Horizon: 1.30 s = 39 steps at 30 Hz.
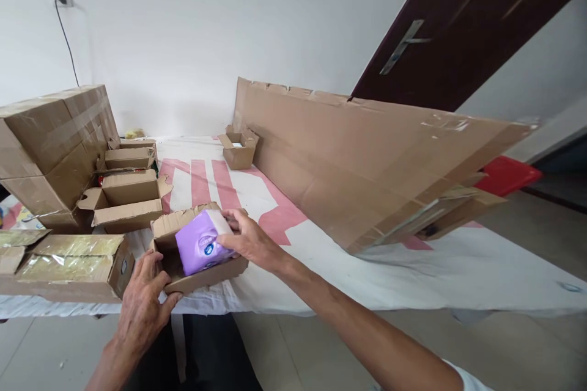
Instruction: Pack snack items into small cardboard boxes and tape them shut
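In front of me an open cardboard box (202, 281) stands near the table's front edge. A purple-and-white plastic-wrapped pack (195, 244), which looks like tissues, sits tilted partly inside it. My right hand (245, 235) grips the pack's right end between thumb and fingers. At the box's left end, my left hand (147, 287) holds the cardboard wall, its fingers over the rim and its thumb along the front. The box floor shows only at the left; the pack hides the rest.
Left of me lies a taped cardboard box (68, 263). Behind it stand open boxes (131, 198) beside a stacked carton wall (55, 146). A small open box (238, 149) sits far back, next to a large cardboard panel (367, 165). A red object (507, 175) shows behind the panel.
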Available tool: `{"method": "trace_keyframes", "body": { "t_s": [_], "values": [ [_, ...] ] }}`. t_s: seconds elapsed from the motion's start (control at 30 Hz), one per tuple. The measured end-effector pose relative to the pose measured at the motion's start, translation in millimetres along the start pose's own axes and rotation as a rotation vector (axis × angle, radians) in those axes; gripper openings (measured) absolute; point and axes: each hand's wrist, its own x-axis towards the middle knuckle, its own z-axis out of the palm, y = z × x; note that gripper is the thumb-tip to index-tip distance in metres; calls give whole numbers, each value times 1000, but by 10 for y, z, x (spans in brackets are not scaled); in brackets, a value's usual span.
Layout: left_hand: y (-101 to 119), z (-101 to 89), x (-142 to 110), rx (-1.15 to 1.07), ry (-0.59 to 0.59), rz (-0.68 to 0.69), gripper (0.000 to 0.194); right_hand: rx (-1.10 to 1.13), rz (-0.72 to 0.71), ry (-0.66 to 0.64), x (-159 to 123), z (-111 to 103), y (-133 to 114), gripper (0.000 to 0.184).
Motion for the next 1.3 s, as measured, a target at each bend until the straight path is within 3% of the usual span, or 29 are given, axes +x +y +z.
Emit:
{"method": "trace_keyframes", "body": {
  "t_s": [0.13, 0.3, 0.47, 0.53, 0.73, 1.03, 1.2, 1.3],
  "values": [
    [-102, -54, 60, -66, -39, -65, 18, 272, -74, -58, -20, -137, -16, 70],
    [-176, -176, 290, -207, -1, -197, 75, 478, -139, -79, 60, 6, 110, 70],
    [-142, -330, 607, -333, -116, -288, 97, 615, -177, -175, 157, 255, 144, 69],
    [-146, -383, 697, -378, -123, -308, 99, 625, -202, -208, 187, 325, 111, 71],
    [-298, -422, 822, -439, 33, -202, 99, 548, -292, -252, 271, 444, -33, 73],
    [-457, -447, 870, -433, 87, -219, 114, 335, -488, -280, 323, 443, -209, 75],
    [-472, -449, 882, -425, 81, -240, 118, 313, -510, -312, 273, 433, -287, 79],
    [-476, -488, 878, -431, 39, -267, 124, 283, -476, -258, 299, 458, -262, 77]
  ]
}}
